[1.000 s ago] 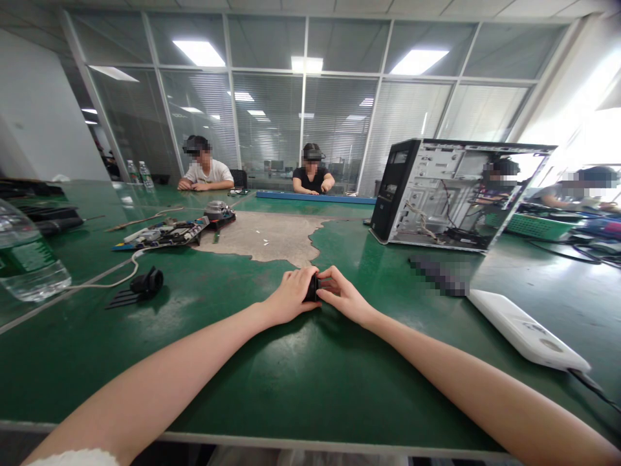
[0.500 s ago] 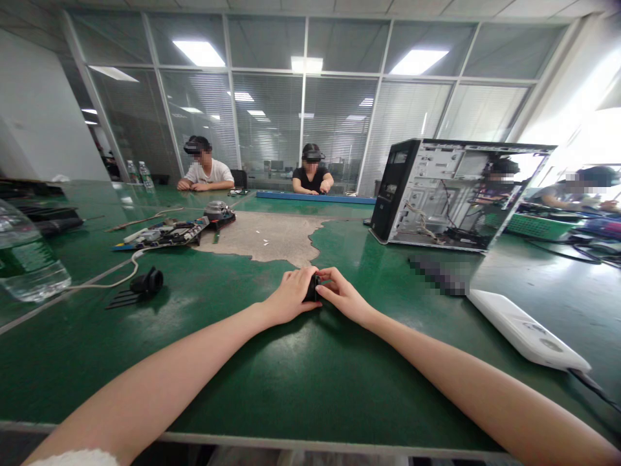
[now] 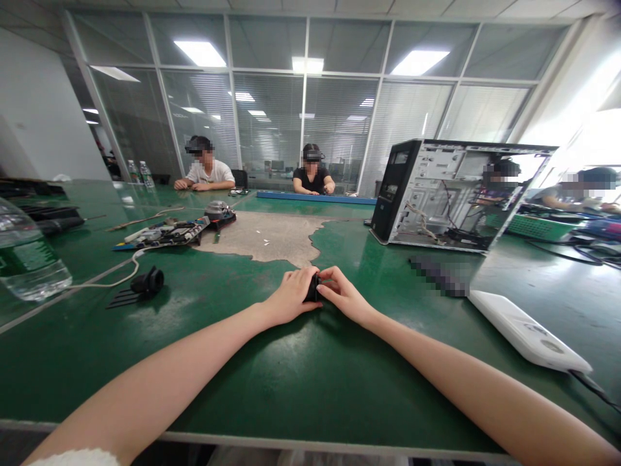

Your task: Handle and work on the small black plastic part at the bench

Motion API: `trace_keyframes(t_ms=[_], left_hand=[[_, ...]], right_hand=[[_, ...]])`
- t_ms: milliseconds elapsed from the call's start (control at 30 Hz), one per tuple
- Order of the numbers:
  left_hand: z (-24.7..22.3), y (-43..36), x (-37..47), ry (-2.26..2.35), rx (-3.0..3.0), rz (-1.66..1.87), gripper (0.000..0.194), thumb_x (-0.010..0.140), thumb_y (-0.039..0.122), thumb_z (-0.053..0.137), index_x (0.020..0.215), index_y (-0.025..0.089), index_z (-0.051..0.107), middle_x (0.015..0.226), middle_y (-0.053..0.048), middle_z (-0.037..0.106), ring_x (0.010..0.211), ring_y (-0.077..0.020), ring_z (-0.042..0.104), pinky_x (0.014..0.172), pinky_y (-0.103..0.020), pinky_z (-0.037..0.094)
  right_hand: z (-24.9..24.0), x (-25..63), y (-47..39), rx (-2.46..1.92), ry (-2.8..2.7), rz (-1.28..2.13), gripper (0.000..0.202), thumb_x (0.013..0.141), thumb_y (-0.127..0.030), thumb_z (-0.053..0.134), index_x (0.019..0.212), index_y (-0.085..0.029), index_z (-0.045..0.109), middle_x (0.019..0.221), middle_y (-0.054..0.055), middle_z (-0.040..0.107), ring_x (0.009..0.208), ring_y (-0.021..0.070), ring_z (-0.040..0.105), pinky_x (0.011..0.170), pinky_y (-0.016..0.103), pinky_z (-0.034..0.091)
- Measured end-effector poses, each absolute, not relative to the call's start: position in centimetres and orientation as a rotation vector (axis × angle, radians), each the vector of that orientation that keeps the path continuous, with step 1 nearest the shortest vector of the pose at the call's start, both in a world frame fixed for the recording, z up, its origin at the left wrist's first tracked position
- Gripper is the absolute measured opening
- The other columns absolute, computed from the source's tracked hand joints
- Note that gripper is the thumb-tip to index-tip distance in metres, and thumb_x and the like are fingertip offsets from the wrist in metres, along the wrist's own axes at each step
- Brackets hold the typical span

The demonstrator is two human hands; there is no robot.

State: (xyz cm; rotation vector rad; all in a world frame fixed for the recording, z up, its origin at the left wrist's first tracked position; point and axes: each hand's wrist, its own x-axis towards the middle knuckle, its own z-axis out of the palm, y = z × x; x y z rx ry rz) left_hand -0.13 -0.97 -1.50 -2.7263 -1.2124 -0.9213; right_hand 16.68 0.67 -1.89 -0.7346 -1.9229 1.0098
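Between my two hands is a small black part (image 3: pixel 312 291), mostly covered by my fingers; its exact kind I cannot make out. My left hand (image 3: pixel 292 294) wraps around it from the left, closed on it, with the thumb along the near side. From the right, my right hand (image 3: pixel 343 296) pinches the part's right edge with thumb and fingertips. Both hands are low over the green table (image 3: pixel 272 382). Farther left lies a black plastic piece (image 3: pixel 147 282) with a round open collar and several prongs.
An open computer case (image 3: pixel 451 194) stands at the right, with a white power strip (image 3: pixel 531 333) nearer me. A circuit board (image 3: pixel 167 233) and a water bottle (image 3: pixel 32 259) are at the left. A bare brown patch (image 3: pixel 272 236) lies ahead. Co-workers sit across the table.
My hands and the black part stay almost in place. Across the table, the person in black has shifted their hands slightly.
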Motion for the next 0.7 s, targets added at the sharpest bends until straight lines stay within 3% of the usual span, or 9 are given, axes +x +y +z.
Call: trace_keyframes(t_ms=[267,500,700], left_hand=[[-1.37,-0.98,-0.16,-1.217,-2.724,-0.904,0.058,0.071,0.037,0.060,0.116,0.020,0.026,0.113,-0.009,0.044,0.104,-0.0252,0.043,0.086,-0.041,0.032],[-1.52,-0.93,-0.19,-1.210,-2.727,-0.931,0.062,0.069,0.036,0.062,0.117,0.021,0.025,0.114,-0.010,0.044,0.106,-0.0252,0.042,0.086,-0.041,0.032],[-1.53,-0.96,-0.17,-1.204,-2.734,-0.933,0.061,0.070,0.036,0.061,0.117,0.021,0.025,0.113,-0.009,0.044,0.106,-0.0252,0.042,0.086,-0.042,0.032]], right_hand=[[-1.86,16.79,0.61,-0.737,-1.973,1.004,0.026,0.077,-0.029,0.050,0.100,-0.021,0.041,0.099,0.003,0.048,0.074,0.0101,0.054,0.070,0.027,0.046],[-1.35,16.69,0.20,-0.739,-1.908,1.057,0.017,0.079,-0.034,0.046,0.089,-0.021,0.043,0.077,-0.002,0.053,0.070,0.0104,0.053,0.065,0.024,0.043],[-1.85,16.67,0.80,-0.778,-1.901,1.016,0.021,0.077,-0.033,0.049,0.093,-0.021,0.044,0.090,0.001,0.051,0.081,0.0121,0.053,0.072,0.027,0.044]])
